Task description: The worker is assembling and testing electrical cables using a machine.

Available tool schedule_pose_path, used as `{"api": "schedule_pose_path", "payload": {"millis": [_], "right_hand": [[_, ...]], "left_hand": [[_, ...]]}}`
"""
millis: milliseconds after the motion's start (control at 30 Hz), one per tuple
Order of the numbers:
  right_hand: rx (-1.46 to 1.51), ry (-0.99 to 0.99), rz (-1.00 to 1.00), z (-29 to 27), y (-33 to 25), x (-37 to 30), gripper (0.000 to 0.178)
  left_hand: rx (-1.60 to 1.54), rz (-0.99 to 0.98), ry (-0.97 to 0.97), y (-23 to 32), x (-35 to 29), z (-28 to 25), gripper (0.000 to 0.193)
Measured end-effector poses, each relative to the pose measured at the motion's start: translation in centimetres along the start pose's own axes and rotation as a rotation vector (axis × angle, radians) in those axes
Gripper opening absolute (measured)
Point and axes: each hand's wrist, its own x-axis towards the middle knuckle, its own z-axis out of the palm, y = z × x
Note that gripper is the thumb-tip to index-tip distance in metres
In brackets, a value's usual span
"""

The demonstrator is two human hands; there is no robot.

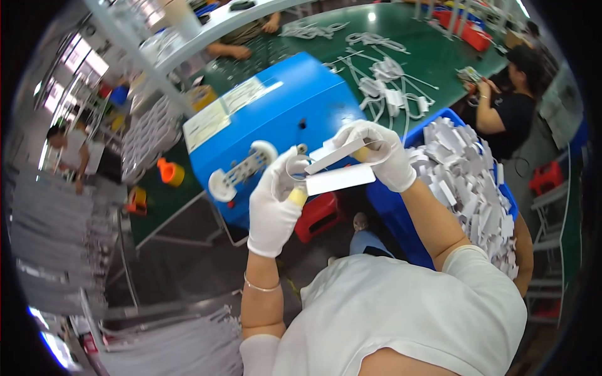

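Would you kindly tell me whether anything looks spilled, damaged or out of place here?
Nothing looks clearly spilled or damaged. The untidiest spot is the green table, where white cables lie loosely tangled, crossing one another. To the right of the right hand, white pieces are heaped at all angles in the blue bin, without order.

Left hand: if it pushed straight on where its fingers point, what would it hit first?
Past the white part at its fingertips, the left hand would probably meet the blue machine, though one view leaves the gap unclear.
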Motion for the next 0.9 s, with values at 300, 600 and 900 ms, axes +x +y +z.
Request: {"api": "schedule_pose_path", "payload": {"millis": [300,600,900], "right_hand": [[-0.119,-0.246,-0.207,4.5,1.6,3.9,0.016],[-0.353,0.011,-0.051,7.3,3.7,5.0,0.031],[-0.339,-0.103,0.148,8.9,4.7,6.4,0.016]], "left_hand": [[0.055,-0.054,0.167,2.0,-1.5,-4.9,0.033],[0.709,0.361,0.844,-0.3,-0.1,-6.3,0.010],[0.386,0.078,0.768,-2.3,0.1,-11.4,0.026]]}}
